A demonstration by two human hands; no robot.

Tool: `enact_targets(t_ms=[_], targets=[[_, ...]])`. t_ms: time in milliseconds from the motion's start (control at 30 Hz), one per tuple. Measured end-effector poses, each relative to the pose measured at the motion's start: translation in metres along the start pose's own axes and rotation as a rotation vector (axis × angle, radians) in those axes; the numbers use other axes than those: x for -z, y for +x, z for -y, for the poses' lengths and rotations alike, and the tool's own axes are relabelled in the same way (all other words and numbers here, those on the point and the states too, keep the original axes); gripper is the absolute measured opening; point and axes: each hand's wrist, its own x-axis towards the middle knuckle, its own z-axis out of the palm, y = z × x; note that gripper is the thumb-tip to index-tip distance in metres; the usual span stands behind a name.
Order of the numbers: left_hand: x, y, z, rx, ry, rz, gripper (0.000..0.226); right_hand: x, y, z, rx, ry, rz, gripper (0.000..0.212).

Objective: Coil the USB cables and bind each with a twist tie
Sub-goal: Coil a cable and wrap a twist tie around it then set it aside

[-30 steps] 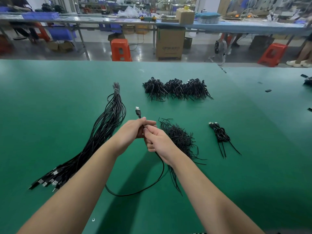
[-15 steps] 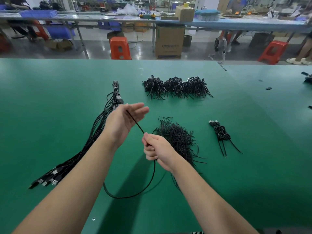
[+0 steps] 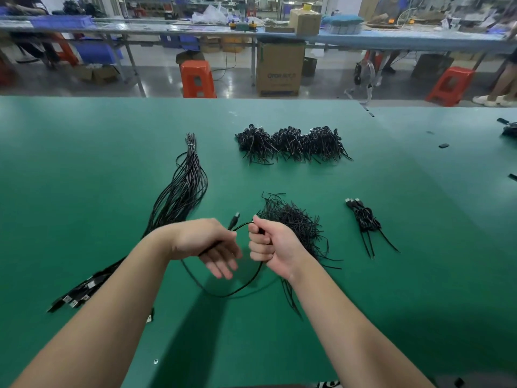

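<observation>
Cable (image 3: pixel 223 294): one black USB lead, in hand above the table (image 3: pixel 84 163), its slack hanging in a loop that touches the green surface between the forearms. Plug end (image 3: pixel 232 220) juts up just past the left hand. Held this way, likely, so the right fist keeps the gathered end steady while the left feeds length round for a coil; coiling looks barely begun, no tie on yet.

Right hand (image 3: pixel 270 246): fist upright, knuckles left, fingers (image 3: pixel 258 242) curled tight round the lead near its upper end.

Left hand (image 3: pixel 208 242): palm turned down and inward, wrist bent; the lead runs under the palm. Its fingers (image 3: pixel 221 266) hang fairly straight, pointing down-right; whether the thumb pinches the lead I cannot tell.

Ties (image 3: pixel 293 222): loose black heap just beyond the right hand, within easy reach for binding.

Uncoiled cables (image 3: pixel 179 197): long bunch to the left, plugs toward the near edge, stock to draw from.

Done bundle (image 3: pixel 363 219): a bound coil to the right, set apart.

Far heaps (image 3: pixel 291 144): three dark piles farther back; contents too small to tell.
</observation>
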Motion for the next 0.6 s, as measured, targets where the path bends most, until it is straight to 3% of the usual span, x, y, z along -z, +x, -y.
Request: enact_targets(t_ms=[133,233,333,467,600], targets=[[-0.007,0.014,0.006,-0.016,0.132,-0.233,0.041,-0.005,0.000,-0.008,0.033,-0.066,-0.021,0.038],[-0.010,0.017,0.006,-0.058,0.248,-0.269,0.042,-0.009,0.000,-0.009,0.071,-0.053,0.003,0.039],[-0.007,0.019,0.009,-0.147,0.203,-0.305,0.046,-0.010,-0.002,-0.007,0.105,-0.081,0.016,0.038],[-0.013,0.024,0.007,-0.363,-0.204,-0.314,0.037,-0.010,-0.003,-0.007,0.139,-0.085,0.046,0.037],[-0.025,0.032,0.004,-0.455,-0.563,-0.408,0.039,-0.009,-0.002,-0.012,0.130,-0.108,0.076,0.036]])
